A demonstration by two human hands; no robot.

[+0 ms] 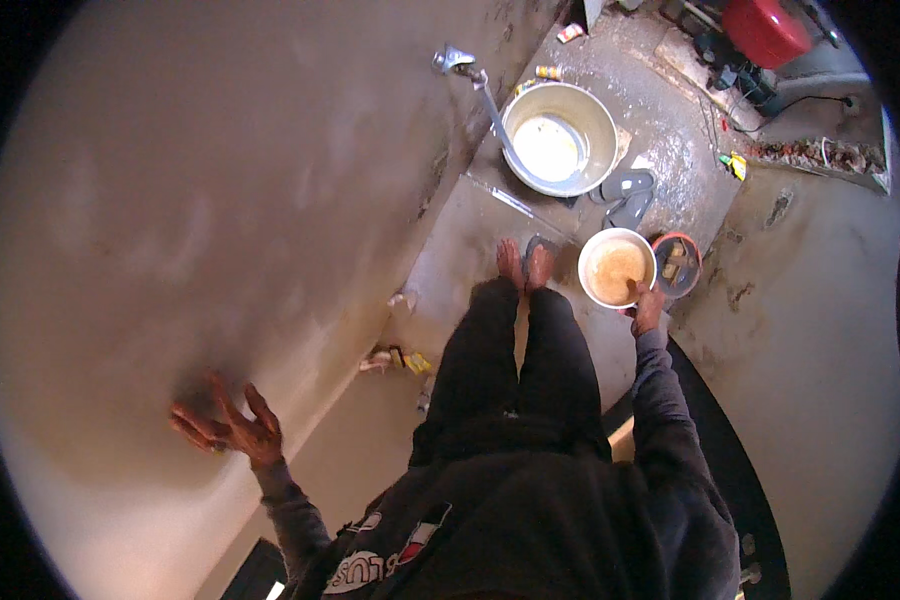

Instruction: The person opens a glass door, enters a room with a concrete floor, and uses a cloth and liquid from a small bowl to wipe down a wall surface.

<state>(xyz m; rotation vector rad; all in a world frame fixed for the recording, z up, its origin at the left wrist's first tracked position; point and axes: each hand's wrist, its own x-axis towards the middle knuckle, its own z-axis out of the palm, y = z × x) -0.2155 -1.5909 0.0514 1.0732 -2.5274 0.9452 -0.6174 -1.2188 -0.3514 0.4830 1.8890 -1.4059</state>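
Note:
My right hand (649, 306) grips the near right rim of a white round tub (583, 281), thumb over the edge. Cloudy orange-brown liquid (616, 268) lies inside it. On the left, my left hand (232, 424) is at the bare wall (195, 225) with fingers spread and nothing in it; whether the fingertips touch the wall is hard to tell. Just right of the tub stands a small red-rimmed basin (699, 262) with several yellowish-brown pieces (675, 259) in it.
A large pale bucket (613, 135) stands below a metal wall tap (454, 58). Dark grey sandals (630, 195) lie near the bucket on the wet floor (667, 142). A red tank (766, 31) with a pump and cable stands back right. Wrappers (417, 363) litter the left wall's foot.

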